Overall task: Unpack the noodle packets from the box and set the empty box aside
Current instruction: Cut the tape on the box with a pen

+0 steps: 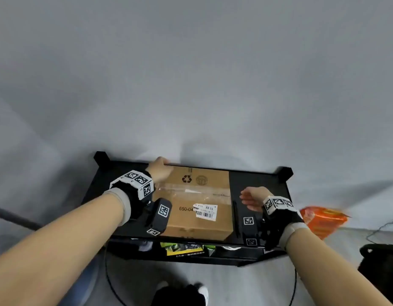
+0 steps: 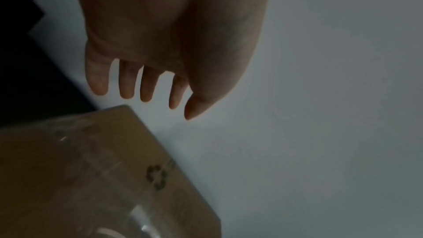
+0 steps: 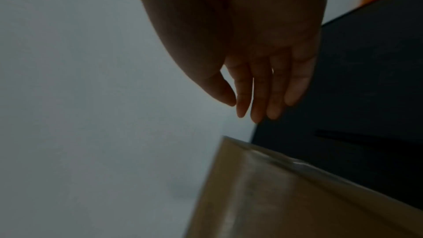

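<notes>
A brown cardboard box (image 1: 197,199), sealed with clear tape and bearing a white barcode label, lies on a black table (image 1: 257,184). My left hand (image 1: 160,168) is at the box's far left corner. In the left wrist view its fingers (image 2: 148,86) are straight and spread just beyond that corner of the box (image 2: 80,169), with a gap between them. My right hand (image 1: 250,198) hovers over the table just right of the box. Its fingers (image 3: 263,97) are straight and hold nothing, a little off the box's corner (image 3: 274,196). No noodle packets from the box are visible.
An orange packet (image 1: 323,219) lies past the table's right end. Green packets (image 1: 186,248) sit on the shelf under the tabletop. A black bag (image 1: 381,261) stands at the lower right, and cables run across the grey floor. A grey wall is behind the table.
</notes>
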Motion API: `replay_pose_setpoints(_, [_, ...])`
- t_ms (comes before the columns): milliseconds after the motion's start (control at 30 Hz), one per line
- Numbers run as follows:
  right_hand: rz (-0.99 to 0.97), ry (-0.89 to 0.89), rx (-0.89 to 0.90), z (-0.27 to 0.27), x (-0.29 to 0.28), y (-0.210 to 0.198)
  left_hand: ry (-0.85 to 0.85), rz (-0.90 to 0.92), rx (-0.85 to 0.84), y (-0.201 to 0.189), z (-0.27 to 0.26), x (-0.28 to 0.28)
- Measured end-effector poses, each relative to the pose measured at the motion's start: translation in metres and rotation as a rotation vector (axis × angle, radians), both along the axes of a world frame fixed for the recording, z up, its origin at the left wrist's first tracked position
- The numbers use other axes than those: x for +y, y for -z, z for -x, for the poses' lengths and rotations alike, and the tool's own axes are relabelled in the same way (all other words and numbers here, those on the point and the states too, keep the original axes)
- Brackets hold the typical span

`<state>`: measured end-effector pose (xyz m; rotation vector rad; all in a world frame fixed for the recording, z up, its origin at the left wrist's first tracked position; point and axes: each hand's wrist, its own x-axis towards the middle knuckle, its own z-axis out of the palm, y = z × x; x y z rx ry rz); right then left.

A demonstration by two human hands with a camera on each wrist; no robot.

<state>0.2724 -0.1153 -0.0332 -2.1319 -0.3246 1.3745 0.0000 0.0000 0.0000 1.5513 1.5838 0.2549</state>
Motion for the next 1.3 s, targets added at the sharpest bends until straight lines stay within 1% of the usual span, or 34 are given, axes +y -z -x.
replay_pose_setpoints(67, [0.075,-0.026,-0.028,-0.002,-0.006,0.019,-0.084,-0.005,-0.017,0.008,0.002,-0.001])
replay_pose_setpoints(167, [0.175,-0.070,-0.058,-0.002,-0.026,0.048,-0.182,-0.061,-0.037,0.022,0.008,-0.006])
replay_pose_setpoints(267, [0.230,-0.138,-0.094,-0.004,-0.035,0.072,-0.228,-0.070,-0.021,0.032,0.013,-0.012])
replay_pose_setpoints(367, [0.281,-0.274,-0.186,-0.001,-0.043,0.088,-0.252,-0.064,-0.029,0.040,0.016,-0.018])
replay_pose_setpoints(433, [0.279,-0.334,-0.270,-0.001,-0.048,0.094,-0.270,-0.054,-0.025,0.043,0.019,-0.020])
replay_pose_setpoints(533, [0.245,-0.321,-0.379,0.003,-0.051,0.097,-0.292,-0.041,-0.034,0.045,0.021,-0.022])
replay_pose_setpoints(633, [0.244,-0.323,-0.425,0.013,-0.047,0.098,-0.320,-0.031,-0.046,0.046,0.019,-0.024])
replay_pose_setpoints(800, [0.293,-0.367,-0.447,0.019,-0.040,0.094,-0.330,-0.031,-0.062,0.045,0.018,-0.024])
replay_pose_setpoints(933, [0.317,-0.324,-0.328,0.008,-0.042,0.093,-0.313,-0.036,-0.066,0.047,0.020,-0.025])
replay_pose_setpoints(1000, [0.252,-0.192,-0.165,0.001,-0.044,0.090,-0.316,-0.031,-0.075,0.048,0.021,-0.024])
replay_pose_setpoints(1033, [0.171,-0.103,-0.096,-0.004,-0.043,0.089,-0.315,-0.026,-0.083,0.048,0.022,-0.024])
replay_pose_setpoints(1100, [0.003,-0.014,-0.048,-0.011,-0.040,0.075,-0.306,-0.018,-0.091,0.047,0.022,-0.024])
replay_pose_setpoints(1200, [-0.296,0.046,0.040,-0.015,-0.032,0.042,-0.297,0.001,-0.091,0.045,0.023,-0.024])
replay_pose_setpoints(1233, [-0.381,0.038,0.057,-0.015,-0.029,0.030,-0.289,0.014,-0.083,0.045,0.023,-0.024])
replay_pose_setpoints(1300, [-0.487,-0.021,0.064,-0.008,-0.023,0.004,-0.258,0.073,-0.075,0.043,0.024,-0.025])
